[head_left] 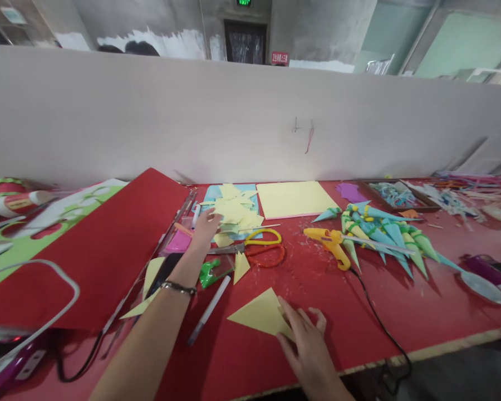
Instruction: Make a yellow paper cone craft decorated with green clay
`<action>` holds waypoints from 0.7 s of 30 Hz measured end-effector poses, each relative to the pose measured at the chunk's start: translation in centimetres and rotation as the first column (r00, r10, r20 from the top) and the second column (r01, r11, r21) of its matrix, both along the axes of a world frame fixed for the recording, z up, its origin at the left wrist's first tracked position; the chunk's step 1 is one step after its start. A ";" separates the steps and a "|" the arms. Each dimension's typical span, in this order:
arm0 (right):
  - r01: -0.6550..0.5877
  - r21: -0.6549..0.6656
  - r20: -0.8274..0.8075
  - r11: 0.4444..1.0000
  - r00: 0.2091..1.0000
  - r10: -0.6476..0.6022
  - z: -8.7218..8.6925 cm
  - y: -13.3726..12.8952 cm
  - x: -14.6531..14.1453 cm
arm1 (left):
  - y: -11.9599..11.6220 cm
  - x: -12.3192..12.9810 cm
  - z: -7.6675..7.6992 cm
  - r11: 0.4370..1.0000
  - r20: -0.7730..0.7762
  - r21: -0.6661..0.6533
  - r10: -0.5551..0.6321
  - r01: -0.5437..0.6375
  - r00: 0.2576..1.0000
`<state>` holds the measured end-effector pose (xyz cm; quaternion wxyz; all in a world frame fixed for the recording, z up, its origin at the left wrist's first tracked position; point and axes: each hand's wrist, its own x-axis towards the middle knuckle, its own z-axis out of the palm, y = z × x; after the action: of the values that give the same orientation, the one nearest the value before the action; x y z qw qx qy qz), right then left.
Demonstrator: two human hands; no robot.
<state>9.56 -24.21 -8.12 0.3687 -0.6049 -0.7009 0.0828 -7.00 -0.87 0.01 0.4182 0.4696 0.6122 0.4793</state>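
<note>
My left hand (209,223) reaches to the near left side of a pile of cut yellow paper pieces (234,211). Its fingers look slightly apart, with no piece clearly held between them. A sheet of light blue paper (209,193) lies beneath the pile. Near the table's front edge, my right hand (304,342) is closed on the right part of a pointed yellow paper piece (259,314), its thumb and forefinger at the edge. Scissors (263,237) with yellow and red handles lie between the hands, beside a small yellow triangle (241,267) and a capped pen (210,309).
A yellow glue gun (328,242) with a black cord rests right of centre, beside a heap of blue, green and yellow paper cones (384,228). Yellow sheets (296,199) lie at the back. Red board (121,245) covers the left. A white partition (234,122) stands behind.
</note>
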 end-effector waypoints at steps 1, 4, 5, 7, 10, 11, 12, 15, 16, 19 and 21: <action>0.002 0.016 -0.017 1.000 1.000 -0.002 0.1 0.0 -0.1 | -0.9 0.0 0.4 0.999 -0.010 0.033 0.000 0.001 1.000; -0.014 0.005 -0.059 1.000 0.998 0.015 0.9 0.1 -0.1 | -4.7 0.2 1.9 0.985 -0.046 0.120 -0.119 0.124 0.992; -0.036 -0.023 -0.072 0.999 0.997 0.035 1.2 0.3 -0.1 | -6.3 0.2 2.3 0.966 -0.079 0.137 -0.211 0.220 0.974; -0.101 -0.085 -0.074 0.991 0.993 0.095 1.8 0.6 0.2 | -9.3 0.3 2.9 0.812 -0.310 0.185 -0.487 0.554 0.817; -0.142 -0.105 -0.053 0.984 0.989 0.137 2.3 1.0 0.9 | -13.1 0.2 2.5 0.546 -0.564 0.210 -0.610 0.811 0.557; -0.158 -0.106 -0.053 0.982 0.987 0.153 2.4 1.1 1.2 | -14.0 0.0 2.0 0.495 -0.621 0.181 -0.612 0.850 0.489; -0.185 -0.120 -0.056 0.976 0.982 0.179 2.4 1.3 1.5 | -14.9 -0.3 1.5 0.430 -0.676 0.137 -0.618 0.892 0.402; -0.324 -0.169 -0.084 0.931 0.946 0.314 2.1 1.7 2.1 | -16.9 -1.4 -0.2 0.352 -0.803 0.014 -0.554 0.936 0.221; -0.378 -0.174 -0.097 0.910 0.926 0.366 2.1 1.9 2.3 | -17.4 -1.7 -0.7 0.356 -0.828 -0.030 -0.533 0.934 0.176; -0.523 -0.180 -0.150 0.833 0.852 0.502 2.0 2.3 2.5 | -18.7 -2.5 -1.5 0.332 -0.849 -0.098 -0.519 0.938 0.095; -0.558 -0.177 -0.155 0.811 0.829 0.537 2.2 2.3 2.7 | -19.3 -2.6 -1.8 0.321 -0.827 -0.125 -0.556 0.939 0.080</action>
<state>12.28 -21.89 -5.89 0.2954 -0.4086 -0.8133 0.2903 -9.63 -20.17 -1.76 0.1860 0.9512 0.2397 0.0557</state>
